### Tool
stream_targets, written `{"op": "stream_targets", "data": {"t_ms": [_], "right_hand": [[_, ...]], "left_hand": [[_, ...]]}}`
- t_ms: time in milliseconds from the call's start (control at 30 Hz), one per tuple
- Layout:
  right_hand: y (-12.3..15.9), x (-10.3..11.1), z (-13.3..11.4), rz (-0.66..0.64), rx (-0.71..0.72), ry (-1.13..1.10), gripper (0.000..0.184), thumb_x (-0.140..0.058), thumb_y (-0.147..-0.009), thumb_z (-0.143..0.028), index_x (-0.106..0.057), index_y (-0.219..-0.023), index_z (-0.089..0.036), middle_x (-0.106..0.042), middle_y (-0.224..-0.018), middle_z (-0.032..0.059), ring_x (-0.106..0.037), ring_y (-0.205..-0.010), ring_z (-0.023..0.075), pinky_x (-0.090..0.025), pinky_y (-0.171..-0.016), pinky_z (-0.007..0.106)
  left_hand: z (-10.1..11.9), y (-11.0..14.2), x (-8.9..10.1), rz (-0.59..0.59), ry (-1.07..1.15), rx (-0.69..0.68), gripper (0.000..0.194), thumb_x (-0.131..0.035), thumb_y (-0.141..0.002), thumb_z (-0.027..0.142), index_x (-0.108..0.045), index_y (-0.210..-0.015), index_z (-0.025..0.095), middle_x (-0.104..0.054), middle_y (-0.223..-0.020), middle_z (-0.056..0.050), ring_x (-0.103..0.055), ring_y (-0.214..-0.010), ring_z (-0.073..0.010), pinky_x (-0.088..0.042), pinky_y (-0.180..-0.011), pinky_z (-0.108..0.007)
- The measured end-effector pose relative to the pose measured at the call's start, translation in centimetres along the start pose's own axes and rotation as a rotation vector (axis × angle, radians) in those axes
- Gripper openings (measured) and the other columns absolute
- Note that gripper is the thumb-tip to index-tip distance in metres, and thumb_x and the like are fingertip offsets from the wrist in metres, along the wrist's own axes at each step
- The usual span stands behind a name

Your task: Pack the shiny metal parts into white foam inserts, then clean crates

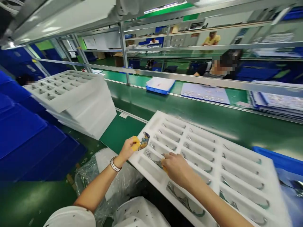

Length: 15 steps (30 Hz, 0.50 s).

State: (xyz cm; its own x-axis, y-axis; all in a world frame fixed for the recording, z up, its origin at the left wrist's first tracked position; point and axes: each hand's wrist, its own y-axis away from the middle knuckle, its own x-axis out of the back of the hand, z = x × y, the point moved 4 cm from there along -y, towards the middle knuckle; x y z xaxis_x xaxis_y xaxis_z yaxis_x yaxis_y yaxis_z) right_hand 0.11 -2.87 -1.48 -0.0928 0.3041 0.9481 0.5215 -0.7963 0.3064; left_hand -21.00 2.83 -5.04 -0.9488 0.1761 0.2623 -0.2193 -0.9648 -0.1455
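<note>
Along a green conveyor bench (248,126), the left hand (127,148) pinches a curved metal piece (144,141) against a yellow pad (135,144) just above the edge of a white foam tray (148,164). The right hand (176,168) rests over the tray, its fingers (169,156) closed on a second curved metal piece (153,158) at a slot. Farther off stand a stack of foam trays (92,110) and a seated co-worker (203,71).

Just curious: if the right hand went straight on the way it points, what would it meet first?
The right hand would probably meet the curved metal piece in the foam tray first, though depth is hard to judge here.
</note>
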Motion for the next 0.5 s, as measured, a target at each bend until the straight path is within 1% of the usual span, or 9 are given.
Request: {"op": "stream_targets", "data": {"t_ms": [100,167,233,267,300,400,433,467,500], "right_hand": [[-0.3,-0.7,-0.5,-0.017,0.011,0.066,0.028,-0.050,-0.079,0.002,-0.068,-0.075,-0.019,-0.068,-0.078,0.0072,-0.064,-0.076,0.0207,-0.038,-0.064,0.030],[0.0,-0.8,-0.4,-0.027,0.012,0.077,0.027,-0.052,-0.076,0.004,-0.066,-0.072,-0.019,-0.065,-0.073,0.0050,-0.063,-0.070,0.0194,-0.038,-0.063,0.030],[1.0,-0.4,0.3,0.037,0.018,0.031,0.027,-0.051,-0.079,0.002,-0.065,-0.070,-0.019,-0.063,-0.069,0.0028,-0.059,-0.062,0.0165,-0.038,-0.061,0.030],[1.7,0.2,0.7,0.119,0.028,-0.007,0.027,-0.048,-0.084,-0.001,-0.065,-0.073,-0.020,-0.062,-0.068,0.0022,-0.057,-0.060,0.0152,-0.038,-0.060,0.029],[2.6,1.0,1.2,0.242,0.041,-0.045,0.028,-0.046,-0.090,-0.006,-0.067,-0.078,-0.020,-0.062,-0.070,0.0024,-0.056,-0.059,0.0147,-0.039,-0.060,0.029],[5.6,3.9,1.5,0.677,0.123,-0.108,0.026,-0.043,-0.100,-0.021,-0.066,-0.111,-0.019,-0.067,-0.091,0.0080,-0.058,-0.071,0.0174,-0.044,-0.064,0.030],[6.4,4.5,1.1,0.768,0.171,-0.102,0.027,-0.044,-0.100,-0.022,-0.062,-0.120,-0.018,-0.068,-0.101,0.0105,-0.059,-0.077,0.0189,-0.045,-0.067,0.031],[7.0,4.9,0.4,0.812,0.225,-0.083,0.030,-0.045,-0.099,-0.020,-0.059,-0.126,-0.017,-0.067,-0.110,0.0123,-0.058,-0.082,0.0203,-0.045,-0.070,0.033],[7.3,5.0,-0.5,0.814,0.274,-0.054,0.031,-0.047,-0.097,-0.018,-0.058,-0.127,-0.017,-0.065,-0.115,0.0127,-0.057,-0.086,0.0215,-0.043,-0.072,0.035]], "left_hand": [[0.4,0.2,0.0,-0.004,-0.012,-0.005,0.019,-0.055,-0.082,0.028,-0.055,-0.065,0.018,-0.051,-0.070,-0.001,-0.047,-0.071,-0.0144,-0.041,-0.071,-0.029],[1.0,0.3,0.2,-0.041,-0.018,-0.005,0.017,-0.054,-0.081,0.024,-0.054,-0.066,0.018,-0.051,-0.070,-0.001,-0.046,-0.071,-0.0141,-0.040,-0.069,-0.028],[1.8,0.4,0.6,-0.113,-0.068,-0.020,0.014,-0.052,-0.079,0.019,-0.052,-0.065,0.017,-0.050,-0.069,0.000,-0.046,-0.070,-0.0136,-0.039,-0.067,-0.026],[2.3,0.5,0.8,-0.157,-0.121,-0.039,0.014,-0.052,-0.078,0.016,-0.051,-0.064,0.018,-0.050,-0.068,0.000,-0.045,-0.069,-0.0131,-0.037,-0.066,-0.025],[2.8,0.6,1.1,-0.202,-0.190,-0.060,0.014,-0.051,-0.076,0.014,-0.050,-0.063,0.018,-0.049,-0.067,0.001,-0.044,-0.068,-0.0127,-0.036,-0.064,-0.025],[4.4,1.0,1.4,-0.345,-0.430,-0.093,0.015,-0.051,-0.070,0.009,-0.045,-0.061,0.018,-0.045,-0.067,0.002,-0.040,-0.063,-0.0107,-0.030,-0.058,-0.024],[4.9,1.1,1.3,-0.398,-0.495,-0.097,0.016,-0.052,-0.069,0.008,-0.044,-0.060,0.018,-0.044,-0.066,0.003,-0.038,-0.061,-0.0102,-0.029,-0.057,-0.025],[5.4,1.2,1.1,-0.451,-0.549,-0.103,0.017,-0.052,-0.068,0.008,-0.042,-0.058,0.018,-0.043,-0.065,0.003,-0.038,-0.060,-0.0100,-0.029,-0.056,-0.025],[5.8,1.3,0.8,-0.501,-0.594,-0.112,0.018,-0.053,-0.068,0.009,-0.041,-0.057,0.018,-0.042,-0.065,0.003,-0.037,-0.059,-0.0099,-0.029,-0.056,-0.025]]}}
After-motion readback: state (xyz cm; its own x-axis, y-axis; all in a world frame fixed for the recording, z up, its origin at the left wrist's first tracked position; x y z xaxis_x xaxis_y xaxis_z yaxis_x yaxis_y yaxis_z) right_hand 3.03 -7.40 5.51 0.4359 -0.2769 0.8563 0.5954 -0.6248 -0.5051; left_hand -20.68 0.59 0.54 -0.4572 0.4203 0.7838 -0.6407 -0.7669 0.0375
